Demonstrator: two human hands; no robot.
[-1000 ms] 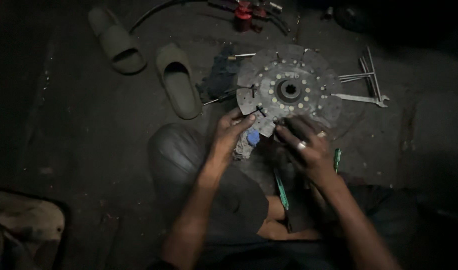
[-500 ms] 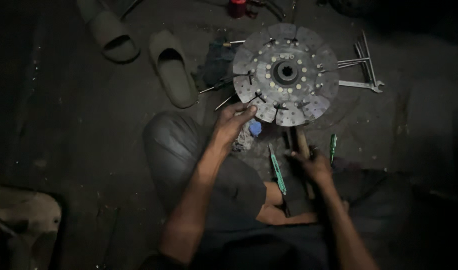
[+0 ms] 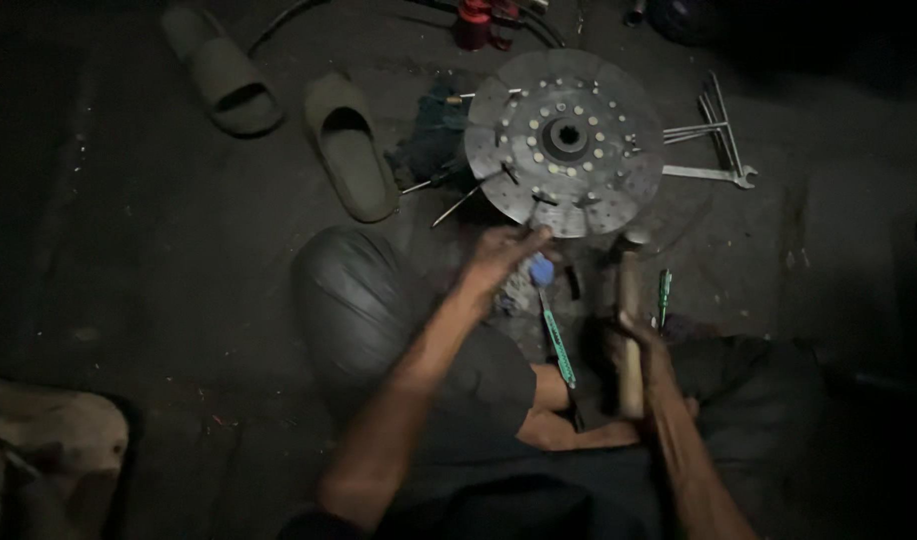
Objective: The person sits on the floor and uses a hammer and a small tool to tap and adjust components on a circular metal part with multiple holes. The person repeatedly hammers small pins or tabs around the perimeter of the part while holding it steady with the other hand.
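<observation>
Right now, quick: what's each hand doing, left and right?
Left hand: fingers pinched at the near edge of the clutch disc, apparently on a small pin; blurred.
Right hand: closed around the wooden handle of the hammer.

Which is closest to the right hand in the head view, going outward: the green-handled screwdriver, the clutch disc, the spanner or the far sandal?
From the right hand:
1. Screwdriver, just left.
2. Clutch disc, ahead.
3. Spanner, ahead right; nearly ties the disc.
4. Far sandal, far left.

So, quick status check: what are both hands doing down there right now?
Left hand at near edge of round metal disc, pinching a small part. Right hand gripping wooden-handled hammer, head toward disc. Green screwdriver lies between the hands.
</observation>
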